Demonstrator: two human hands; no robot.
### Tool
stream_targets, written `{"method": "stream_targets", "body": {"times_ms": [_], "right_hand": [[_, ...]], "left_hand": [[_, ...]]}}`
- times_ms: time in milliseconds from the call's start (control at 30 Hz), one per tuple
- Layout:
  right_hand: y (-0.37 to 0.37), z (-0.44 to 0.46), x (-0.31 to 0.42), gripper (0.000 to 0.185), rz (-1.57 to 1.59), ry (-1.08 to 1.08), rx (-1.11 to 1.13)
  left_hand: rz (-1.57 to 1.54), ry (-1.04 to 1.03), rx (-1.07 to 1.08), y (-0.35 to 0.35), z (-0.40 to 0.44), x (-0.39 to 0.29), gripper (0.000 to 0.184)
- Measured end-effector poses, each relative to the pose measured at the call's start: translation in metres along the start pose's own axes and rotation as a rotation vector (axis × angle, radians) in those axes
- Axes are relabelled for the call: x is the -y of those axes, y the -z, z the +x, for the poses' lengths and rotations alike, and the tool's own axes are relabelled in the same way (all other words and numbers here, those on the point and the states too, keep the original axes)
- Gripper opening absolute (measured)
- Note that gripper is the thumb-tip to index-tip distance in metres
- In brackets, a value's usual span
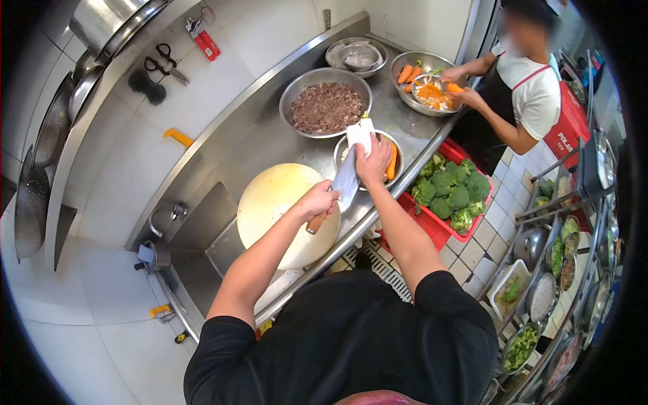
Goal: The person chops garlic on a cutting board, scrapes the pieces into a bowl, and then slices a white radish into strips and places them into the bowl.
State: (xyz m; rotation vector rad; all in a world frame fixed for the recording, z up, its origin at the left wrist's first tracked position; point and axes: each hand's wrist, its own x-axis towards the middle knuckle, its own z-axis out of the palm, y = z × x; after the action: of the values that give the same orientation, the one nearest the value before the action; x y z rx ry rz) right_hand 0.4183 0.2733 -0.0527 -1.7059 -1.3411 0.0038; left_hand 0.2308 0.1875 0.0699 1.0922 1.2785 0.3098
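One knife (346, 179) in my left hand (320, 204), angled beside white radish (360, 134); right hand (373, 162) clasps radish over bowl (400, 165) near front edge of desk (399, 124), near round cutting board (268, 197). I judge trimming or peeling in hand; next move calls for steady radish, controlled stroke.

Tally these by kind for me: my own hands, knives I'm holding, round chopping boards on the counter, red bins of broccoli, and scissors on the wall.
Your hands: 2 (left hand, right hand)
Knife: 1
Round chopping board: 1
Red bin of broccoli: 1
Scissors: 1
Total: 6
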Motion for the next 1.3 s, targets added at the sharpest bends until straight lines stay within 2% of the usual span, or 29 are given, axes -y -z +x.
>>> {"method": "stream_targets", "body": {"times_ms": [133, 267, 333, 433, 500, 533, 567, 633, 733, 767, 833, 933, 1000, 1067, 1167, 1200, 1233, 1300], "right_hand": [[-0.006, 0.017, -0.014, 0.062, -0.136, 0.002, 0.016], [0.006, 0.024, 0.001, 0.051, -0.072, 0.015, -0.055], [0.016, 0.023, 0.025, 0.039, 0.102, 0.149, -0.133], [0.024, -0.002, 0.073, 0.018, 0.442, 0.264, 0.142], [0.015, -0.042, 0.093, 0.027, 0.491, 0.276, 0.551], [0.006, -0.058, 0.102, 0.043, 0.541, 0.336, 0.766], [-0.013, -0.084, 0.105, 0.059, 0.332, 0.492, 0.785], [-0.032, -0.130, 0.121, 0.071, 0.133, 0.514, 0.811], [-0.032, -0.170, 0.133, 0.076, 0.195, 0.630, 0.959], [-0.026, -0.177, 0.135, 0.077, 0.288, 0.543, 1.033], [-0.007, -0.182, 0.146, 0.077, 0.481, 0.366, 1.180], [-0.011, -0.171, 0.119, 0.074, 0.419, 0.442, 0.835], [-0.029, -0.142, 0.106, 0.069, 0.249, 0.290, 0.589], [-0.039, -0.111, 0.095, 0.069, 0.041, 0.171, 0.700], [-0.029, -0.109, 0.102, 0.072, -0.222, 0.446, 0.944], [-0.023, -0.115, 0.105, 0.072, -0.207, 0.495, 1.000], [-0.018, -0.127, 0.109, 0.072, -0.192, 0.542, 1.053], [-0.011, -0.153, 0.113, 0.070, -0.046, 0.559, 1.082]], "left_hand": [[-0.109, 0.049, 0.035, 0.030, -0.062, 0.013, 0.011], [-0.239, 0.051, 0.026, 0.050, -0.108, 0.057, 0.012], [-0.312, 0.047, -0.032, 0.055, -0.126, 0.082, 0.014], [-0.446, 0.037, -0.189, 0.069, -0.158, 0.120, 0.017], [-0.251, -0.002, -0.402, 0.089, -0.173, 0.156, 0.018], [-0.149, -0.026, -0.506, 0.100, -0.178, 0.171, 0.019], [0.088, -0.039, -0.618, 0.112, -0.185, 0.181, 0.020], [0.570, -0.057, -0.828, 0.128, -0.196, 0.198, 0.021], [0.818, 0.004, -0.930, 0.138, -0.189, 0.204, 0.028], [0.865, 0.033, -0.939, 0.139, -0.184, 0.205, 0.035], [0.897, 0.069, -0.938, 0.134, -0.170, 0.208, 0.039], [0.909, 0.124, -0.877, 0.112, -0.159, 0.214, 0.045], [0.899, 0.098, -0.811, 0.088, -0.156, 0.220, 0.045], [0.883, 0.016, -0.715, 0.063, -0.166, 0.205, 0.042], [0.698, -0.105, -0.687, 0.072, -0.168, 0.221, 0.039], [0.608, -0.140, -0.688, 0.080, -0.170, 0.230, 0.038], [0.566, -0.132, -0.703, 0.092, -0.178, 0.231, 0.035], [0.124, 0.061, -0.627, 0.126, -0.189, 0.238, 0.031]]}}
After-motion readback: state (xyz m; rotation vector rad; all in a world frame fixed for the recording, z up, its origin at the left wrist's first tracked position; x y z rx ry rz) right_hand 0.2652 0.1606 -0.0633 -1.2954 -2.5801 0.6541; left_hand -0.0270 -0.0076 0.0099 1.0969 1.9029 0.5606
